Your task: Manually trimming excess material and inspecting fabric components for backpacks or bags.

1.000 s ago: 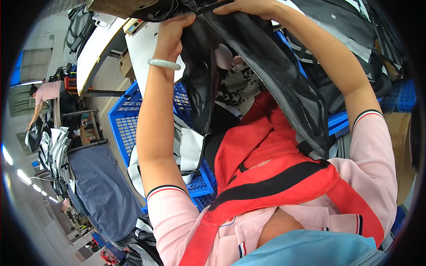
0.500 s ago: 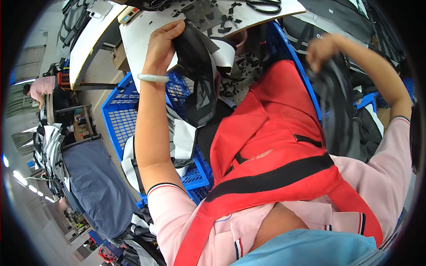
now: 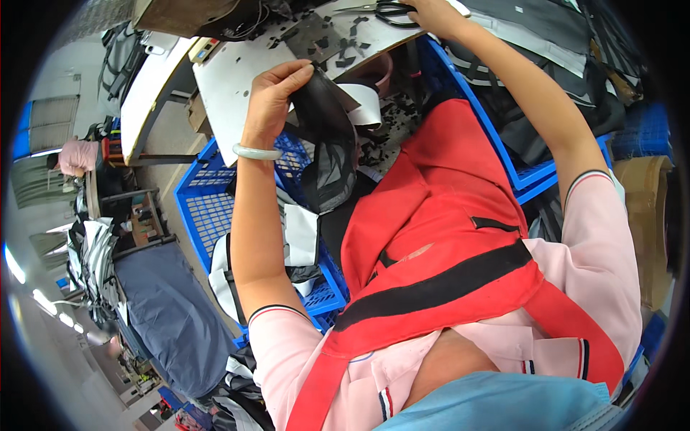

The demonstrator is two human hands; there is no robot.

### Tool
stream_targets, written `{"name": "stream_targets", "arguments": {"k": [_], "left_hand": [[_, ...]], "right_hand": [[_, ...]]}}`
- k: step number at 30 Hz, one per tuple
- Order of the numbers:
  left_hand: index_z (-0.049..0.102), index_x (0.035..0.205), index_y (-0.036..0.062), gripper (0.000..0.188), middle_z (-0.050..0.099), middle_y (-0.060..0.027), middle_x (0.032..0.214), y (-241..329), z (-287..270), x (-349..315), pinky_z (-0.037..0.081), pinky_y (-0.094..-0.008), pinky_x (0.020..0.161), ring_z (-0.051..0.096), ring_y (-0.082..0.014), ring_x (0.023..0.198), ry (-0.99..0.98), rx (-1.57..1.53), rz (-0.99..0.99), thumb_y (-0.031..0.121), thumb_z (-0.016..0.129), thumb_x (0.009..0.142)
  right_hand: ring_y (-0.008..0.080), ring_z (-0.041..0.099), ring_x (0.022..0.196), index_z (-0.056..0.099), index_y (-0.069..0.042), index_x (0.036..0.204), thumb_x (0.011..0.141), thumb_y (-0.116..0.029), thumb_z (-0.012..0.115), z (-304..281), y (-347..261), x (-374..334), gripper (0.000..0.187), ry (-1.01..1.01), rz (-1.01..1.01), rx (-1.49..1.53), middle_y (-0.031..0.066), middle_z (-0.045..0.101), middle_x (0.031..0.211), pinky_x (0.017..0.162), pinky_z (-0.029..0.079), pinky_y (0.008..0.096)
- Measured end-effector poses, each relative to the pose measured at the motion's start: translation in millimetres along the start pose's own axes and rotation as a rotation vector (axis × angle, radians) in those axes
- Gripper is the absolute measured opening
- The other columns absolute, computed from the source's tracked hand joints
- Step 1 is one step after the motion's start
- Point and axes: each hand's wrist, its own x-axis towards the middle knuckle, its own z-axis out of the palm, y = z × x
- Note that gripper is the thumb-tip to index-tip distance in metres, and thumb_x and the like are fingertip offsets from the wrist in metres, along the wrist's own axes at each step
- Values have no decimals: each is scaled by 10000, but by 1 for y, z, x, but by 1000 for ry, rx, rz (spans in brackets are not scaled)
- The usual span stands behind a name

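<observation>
My left hand [image 3: 275, 97], with a pale bangle on its wrist, pinches the edge of a black fabric piece [image 3: 325, 108] between thumb and fingers. The piece hangs down over the table's front edge, with sheer mesh [image 3: 332, 179] at its lower part. At the top edge of the view, my right hand [image 3: 437, 16] has its fingers closed at the handles of black-handled scissors [image 3: 394, 10] on the white table [image 3: 233, 79]. Part of that hand is cut off by the picture's edge.
Small black scraps [image 3: 348, 47] litter the table and floor. Blue crates [image 3: 201, 190] with white and black pieces stand at left; another blue crate [image 3: 471, 108] with black fabric is at right. A pink bin [image 3: 383, 75] sits under the table. Another person [image 3: 75, 156] works far left.
My right hand has left the dark fabric at the right and moved up and left to the scissors. The left hand still holds the black piece, slightly lower in view.
</observation>
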Motion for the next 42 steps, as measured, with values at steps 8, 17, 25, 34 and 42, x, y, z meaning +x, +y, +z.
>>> {"name": "stream_targets", "arguments": {"k": [8,17,25,34,42], "left_hand": [[662,1063,-63,274,681,-71,921,-7,-13,-19,468,-220,794,612,-121,837,149,-33,22,89,710,841],[669,1032,-74,223,682,-88,917,-23,-8,-10,475,-234,787,609,-135,821,304,-129,101,45,694,844],[683,991,-71,190,683,-84,893,-17,6,-7,476,-236,771,610,-139,804,327,-181,104,22,704,826],[691,969,-70,187,688,-89,870,2,5,7,488,-229,746,626,-145,781,291,-108,142,14,718,804],[709,934,-64,176,702,-116,898,22,-22,65,492,-254,822,642,-171,842,346,13,221,-41,688,762]], "right_hand": [[321,624,885,597,31,1070,883,-203,585,-27,-80,12,300,-380,16,347,203,641,967,807,479,376],[275,594,997,422,31,1305,741,-607,707,-52,-191,-97,898,-367,149,1096,189,612,1048,862,459,332],[205,605,920,464,30,1210,835,-451,689,-61,-191,-80,650,-450,161,969,144,617,1026,830,470,308],[121,600,854,554,35,1100,917,-235,588,-44,-166,-58,328,-277,127,1055,97,629,874,781,481,262],[381,545,949,653,-13,954,798,-202,638,-1,-56,7,245,248,175,266,197,593,975,853,455,436]]}}
